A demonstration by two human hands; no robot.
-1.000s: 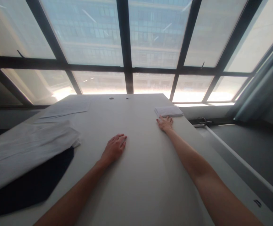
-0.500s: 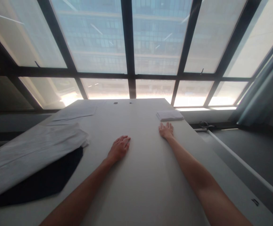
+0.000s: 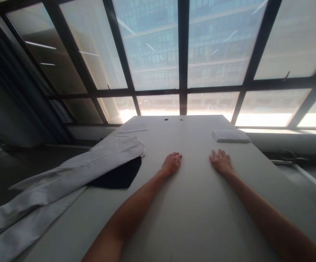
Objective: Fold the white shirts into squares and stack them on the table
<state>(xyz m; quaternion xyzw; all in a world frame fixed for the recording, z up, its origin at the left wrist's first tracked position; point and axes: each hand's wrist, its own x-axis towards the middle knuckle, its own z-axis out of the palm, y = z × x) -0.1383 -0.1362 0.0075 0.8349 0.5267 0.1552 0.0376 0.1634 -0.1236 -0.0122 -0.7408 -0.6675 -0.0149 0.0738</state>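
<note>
My left hand (image 3: 172,163) rests on the white table (image 3: 190,211), palm down, with its fingers stretched forward and holding nothing. To its right, my right hand (image 3: 220,161) lies flat on the same surface, fingers spread and empty. Just beyond my right hand is a folded white stack (image 3: 232,135), of cloth or paper, which the fingers do not touch. A large white garment or cloth (image 3: 92,167) lies left of my left hand and drapes over the table's left edge. Part of a dark navy piece (image 3: 119,174) shows from beneath it.
Flat white sheets (image 3: 133,127) lie at the table's far left. Two small dark round spots (image 3: 166,119) mark its far end. Windows with a dark frame (image 3: 183,54) rise behind. A dark curtain (image 3: 16,83) hangs at left, and a pale rail (image 3: 313,180) runs at right.
The view has turned left, so the table and its things appear further right. My right hand has drawn back a little from the folded stack. Both hands stay on the table.
</note>
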